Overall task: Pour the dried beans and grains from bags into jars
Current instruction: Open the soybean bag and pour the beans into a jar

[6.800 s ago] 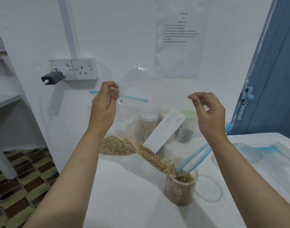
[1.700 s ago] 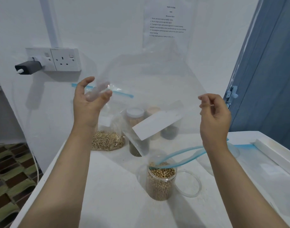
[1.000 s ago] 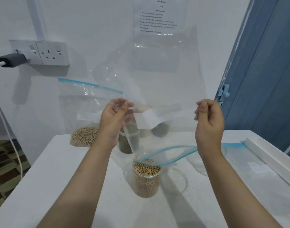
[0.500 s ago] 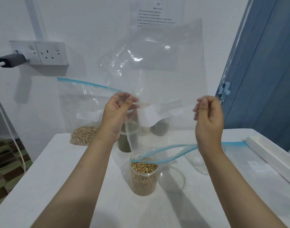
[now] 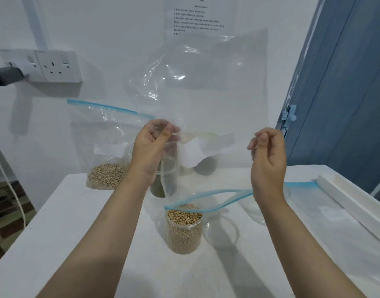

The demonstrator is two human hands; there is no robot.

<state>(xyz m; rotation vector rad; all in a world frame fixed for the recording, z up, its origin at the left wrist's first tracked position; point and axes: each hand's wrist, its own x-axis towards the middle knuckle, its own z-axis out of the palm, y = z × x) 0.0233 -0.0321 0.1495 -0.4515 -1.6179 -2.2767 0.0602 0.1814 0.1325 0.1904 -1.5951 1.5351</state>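
Note:
An empty clear zip bag (image 5: 206,87) with a white label hangs upside down, its blue zip mouth just above an open jar (image 5: 183,229) full of tan beans. My left hand (image 5: 151,147) pinches the bag's left side at mid height. My right hand (image 5: 268,155) pinches its right edge. The jar's clear lid (image 5: 221,233) lies flat beside it on the right. A second zip bag (image 5: 105,168), holding tan grain, leans on the wall at the back left.
Other jars, one of them (image 5: 158,189) holding green grain, stand behind the held bag. An empty zip bag (image 5: 314,203) lies flat on the white table (image 5: 77,233) at the right, beside a white bar (image 5: 352,205). A wall socket (image 5: 55,65) with a plugged charger is at upper left.
The beans have run out of the bag into the jar. My left hand has come down and right to the bag's middle, and the bag's bottom now stands up above both hands.

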